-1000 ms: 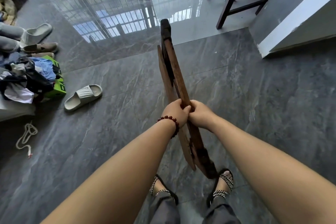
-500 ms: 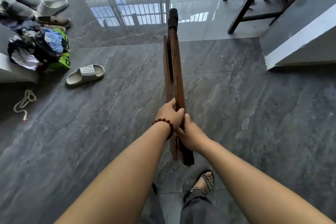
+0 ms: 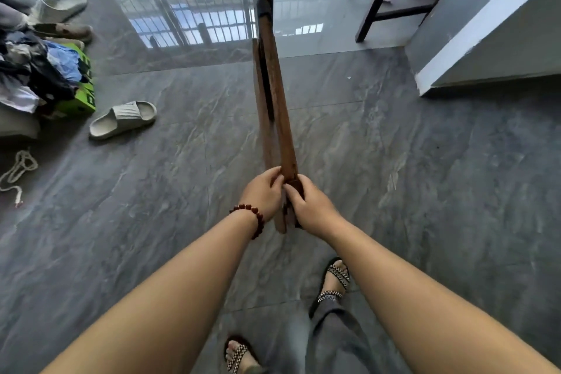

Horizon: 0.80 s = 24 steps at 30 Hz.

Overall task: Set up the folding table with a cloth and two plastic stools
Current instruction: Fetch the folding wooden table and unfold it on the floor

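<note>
Folding table: the folding table (image 3: pixel 274 100) is being held folded flat and edge-on in the middle of the view, running from the hands away from the person, with its dark-capped end pointing at the glossy, light patch of floor (image 3: pixel 394 161).
Table's far end: whether it is touching the floor cannot be told.
Left grip: the left hand (image 3: pixel 264 194) is curling its fingers round the left side of the wood near the close end, holding the folding table.
Right grip: the right hand (image 3: pixel 314 206) is clasping the right side of the same end, thumb lying along the wood, just beside the left hand and touching it.
Wrist: a bead bracelet (image 3: pixel 249 213) of dark red is sitting on the left wrist.
Feet: two checked sandals (image 3: pixel 334 278) are standing on the grey tiles below the arms, one ahead of the other.
Left side: a pale slipper (image 3: pixel 123 120) is lying alone on the floor, near a green box (image 3: pixel 77 100) that is carrying a clothes pile (image 3: pixel 36 70); a white cord (image 3: pixel 18 168) is lying closer to the left edge.
Upper right: dark furniture legs (image 3: pixel 379 0) are standing on the glossy patch, beside a white-edged ledge (image 3: pixel 485 18).
</note>
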Motion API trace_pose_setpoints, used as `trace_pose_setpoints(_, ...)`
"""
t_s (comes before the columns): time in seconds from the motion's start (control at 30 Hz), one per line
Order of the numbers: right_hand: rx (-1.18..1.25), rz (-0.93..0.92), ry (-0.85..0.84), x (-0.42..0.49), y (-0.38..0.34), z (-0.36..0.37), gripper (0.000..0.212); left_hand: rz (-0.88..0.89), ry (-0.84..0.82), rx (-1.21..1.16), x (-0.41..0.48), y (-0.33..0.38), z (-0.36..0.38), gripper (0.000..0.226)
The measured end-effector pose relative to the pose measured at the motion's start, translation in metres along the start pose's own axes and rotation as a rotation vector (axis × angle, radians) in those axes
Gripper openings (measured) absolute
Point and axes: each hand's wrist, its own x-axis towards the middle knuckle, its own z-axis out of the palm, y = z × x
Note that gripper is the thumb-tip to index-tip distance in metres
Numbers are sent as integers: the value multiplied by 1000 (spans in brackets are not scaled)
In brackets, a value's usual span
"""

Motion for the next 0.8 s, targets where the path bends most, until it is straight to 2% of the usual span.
trace_pose_setpoints(0.1,136,2,109,-12,17,18,49,62,-104,-9,-24,-12,4,57)
trace_pose_setpoints(0.17,214,-17,158,-18,24,28,49,130,-146,22,-33,-18,8,65)
trace_pose_setpoints(0.27,282,-32,192,-22,34,38,56,196,-82,51,-31,-33,18,73)
trace_pose_setpoints(0.33,255,-43,193,-25,42,43,62,194,-51,40,-29,-44,25,78)
trace_pose_setpoints(0.43,215,-68,197,-25,53,48,59,188,-10,89,-28,-57,34,84)
trace_pose_setpoints(0.8,-10,-176,157,-3,95,51,59,216,158,192,-6,-100,76,84)
